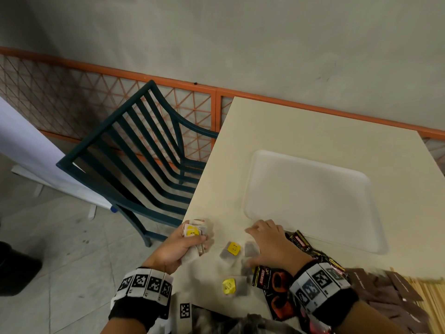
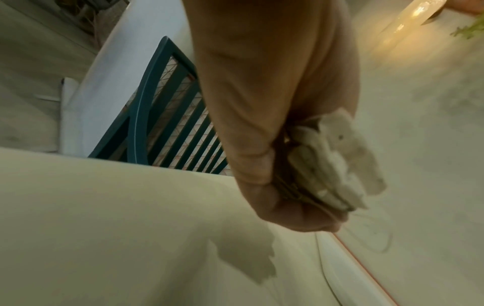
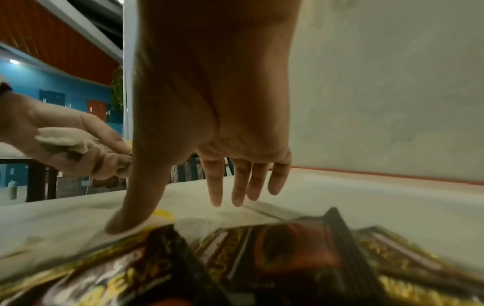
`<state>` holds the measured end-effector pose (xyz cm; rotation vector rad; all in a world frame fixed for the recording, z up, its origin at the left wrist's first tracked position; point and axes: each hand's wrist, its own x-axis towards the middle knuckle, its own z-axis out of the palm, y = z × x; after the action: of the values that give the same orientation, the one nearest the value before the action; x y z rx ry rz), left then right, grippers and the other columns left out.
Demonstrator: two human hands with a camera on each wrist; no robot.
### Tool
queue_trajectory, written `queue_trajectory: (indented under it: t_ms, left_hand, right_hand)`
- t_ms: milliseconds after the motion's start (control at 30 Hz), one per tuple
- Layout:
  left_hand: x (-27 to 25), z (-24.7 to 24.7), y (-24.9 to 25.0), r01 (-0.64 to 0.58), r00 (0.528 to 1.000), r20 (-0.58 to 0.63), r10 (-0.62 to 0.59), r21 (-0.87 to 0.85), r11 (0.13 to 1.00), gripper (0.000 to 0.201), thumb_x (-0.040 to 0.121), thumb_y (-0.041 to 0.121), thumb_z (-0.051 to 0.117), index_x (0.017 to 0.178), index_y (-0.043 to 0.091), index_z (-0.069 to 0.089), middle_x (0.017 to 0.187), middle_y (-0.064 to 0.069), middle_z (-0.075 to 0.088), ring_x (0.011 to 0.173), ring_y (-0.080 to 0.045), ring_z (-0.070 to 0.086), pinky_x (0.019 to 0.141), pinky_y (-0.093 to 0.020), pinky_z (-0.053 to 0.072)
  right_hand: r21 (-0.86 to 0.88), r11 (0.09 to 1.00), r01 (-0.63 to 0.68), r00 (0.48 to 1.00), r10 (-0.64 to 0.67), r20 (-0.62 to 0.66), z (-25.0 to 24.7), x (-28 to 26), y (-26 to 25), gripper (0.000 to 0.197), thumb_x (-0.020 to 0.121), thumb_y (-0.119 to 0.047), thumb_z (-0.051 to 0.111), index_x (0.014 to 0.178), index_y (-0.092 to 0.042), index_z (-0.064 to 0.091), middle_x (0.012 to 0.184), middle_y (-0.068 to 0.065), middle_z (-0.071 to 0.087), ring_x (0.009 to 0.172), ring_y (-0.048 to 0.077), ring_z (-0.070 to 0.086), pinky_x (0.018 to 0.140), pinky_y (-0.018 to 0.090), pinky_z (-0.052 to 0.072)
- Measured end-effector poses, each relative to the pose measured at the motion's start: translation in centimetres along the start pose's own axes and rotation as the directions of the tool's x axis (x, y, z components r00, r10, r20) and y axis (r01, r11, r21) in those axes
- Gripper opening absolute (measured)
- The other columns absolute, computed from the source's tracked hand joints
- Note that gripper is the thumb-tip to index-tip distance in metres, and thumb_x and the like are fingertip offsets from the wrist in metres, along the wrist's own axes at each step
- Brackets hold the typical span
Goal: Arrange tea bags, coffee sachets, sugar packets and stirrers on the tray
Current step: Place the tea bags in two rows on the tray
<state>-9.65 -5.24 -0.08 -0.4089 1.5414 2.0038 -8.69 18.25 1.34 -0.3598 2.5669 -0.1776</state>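
Note:
My left hand [image 1: 186, 244] grips a bunch of tea bags [image 1: 195, 231] with yellow tags at the table's left edge; the same bunch [image 2: 337, 161] shows in the left wrist view. My right hand [image 1: 267, 242] hovers spread over loose tea bags [image 1: 232, 251] on the table, thumb tip [image 3: 117, 225] down on the surface, fingers straight. Another tea bag [image 1: 234, 286] lies nearer me. Black coffee sachets [image 1: 277, 285] lie under my right wrist. The white tray [image 1: 310, 201] sits empty beyond my right hand.
A dark green slatted chair [image 1: 144, 150] stands left of the cream table [image 1: 301, 126]. Brown packets [image 1: 390, 292] and wooden stirrers [image 1: 431, 295] lie at the right front. An orange mesh fence [image 1: 96, 92] runs behind.

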Motion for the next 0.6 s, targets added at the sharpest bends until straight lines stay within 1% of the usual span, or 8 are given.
queue_trajectory:
  t_ms: [67,167,233,300,367,433,500,600]
  left_hand:
    - [0.0,0.1,-0.1,0.001,1.0,-0.027,0.0,0.051,0.999,0.027,0.083,-0.011,0.054,0.104,0.007,0.053,0.083,-0.012,0.062,0.068,-0.019,0.063,0.057,-0.027,0.053]
    - [-0.1,0.4,-0.2,-0.01,0.999,-0.045,0.015,0.112,0.994,0.027,0.084,-0.011,0.054,0.099,0.011,0.054,0.084,-0.011,0.06,0.07,-0.02,0.06,0.061,-0.027,0.053]
    - [-0.1,0.3,-0.2,-0.027,0.998,-0.045,0.034,0.161,0.987,0.028,0.083,-0.011,0.055,0.102,0.011,0.054,0.085,-0.011,0.06,0.071,-0.019,0.06,0.063,-0.028,0.053]
    - [-0.2,0.1,-0.2,-0.042,0.997,-0.055,0.056,0.227,0.973,0.028,0.084,-0.007,0.058,0.105,0.011,0.054,0.09,-0.012,0.061,0.075,-0.019,0.061,0.066,-0.029,0.054]
    - [-0.4,0.0,-0.2,-0.063,0.993,-0.074,0.088,0.287,0.956,0.028,0.084,-0.003,0.059,0.103,0.016,0.054,0.094,-0.011,0.062,0.079,-0.018,0.062,0.069,-0.026,0.053]
    - [-0.7,0.0,-0.1,-0.097,0.986,-0.089,0.138,0.362,0.927,0.029,0.085,-0.001,0.059,0.099,0.024,0.054,0.094,-0.006,0.063,0.08,-0.015,0.061,0.068,-0.022,0.05]
    - [-1.0,-0.1,-0.1,-0.122,0.982,-0.074,0.175,0.462,0.879,0.031,0.085,0.003,0.061,0.096,0.031,0.052,0.094,-0.002,0.063,0.082,-0.011,0.062,0.067,-0.018,0.048]
    - [-1.4,-0.2,0.0,-0.124,0.986,-0.022,0.165,0.562,0.818,0.03,0.085,0.007,0.06,0.096,0.034,0.051,0.094,0.0,0.064,0.084,-0.012,0.063,0.068,-0.019,0.049]
  right_hand:
    - [-0.084,0.996,-0.001,1.0,0.002,0.004,0.7,0.2,0.0,0.076,0.074,-0.056,0.062,0.135,-0.017,0.038,0.133,0.005,0.035,0.125,0.026,0.029,0.105,0.041,0.024]
    - [-0.032,0.999,-0.004,1.0,0.004,0.004,0.8,0.6,-0.4,0.06,0.074,-0.047,0.065,0.123,-0.018,0.044,0.126,0.004,0.039,0.121,0.024,0.032,0.103,0.039,0.026]
    - [0.025,1.0,-0.003,1.0,0.002,0.027,0.5,0.8,-0.7,0.04,0.076,-0.037,0.065,0.107,-0.022,0.044,0.113,0.001,0.044,0.115,0.023,0.037,0.101,0.038,0.026]
    - [0.111,0.994,0.0,0.999,-0.004,0.035,0.2,0.8,-0.9,0.03,0.081,-0.026,0.063,0.098,-0.024,0.038,0.098,-0.003,0.048,0.103,0.022,0.044,0.101,0.036,0.025]
    - [0.19,0.982,0.019,0.999,-0.027,0.039,-0.1,0.6,-1.0,0.029,0.084,-0.021,0.06,0.105,-0.02,0.042,0.098,0.0,0.054,0.097,0.02,0.046,0.098,0.033,0.027]
    - [0.301,0.953,0.031,0.999,-0.04,0.025,-0.6,0.4,-0.9,0.035,0.084,-0.023,0.062,0.115,-0.02,0.045,0.108,0.003,0.059,0.103,0.021,0.049,0.09,0.029,0.032]
    - [0.426,0.903,0.05,0.998,-0.056,0.001,-1.2,0.3,-1.0,0.043,0.081,-0.026,0.067,0.118,-0.025,0.046,0.113,0.005,0.059,0.105,0.021,0.052,0.085,0.031,0.04]
    - [0.456,0.885,0.095,0.99,-0.131,0.047,-1.5,0.7,-1.9,0.058,0.082,-0.025,0.067,0.133,-0.026,0.04,0.132,0.004,0.051,0.12,0.019,0.048,0.095,0.03,0.039]
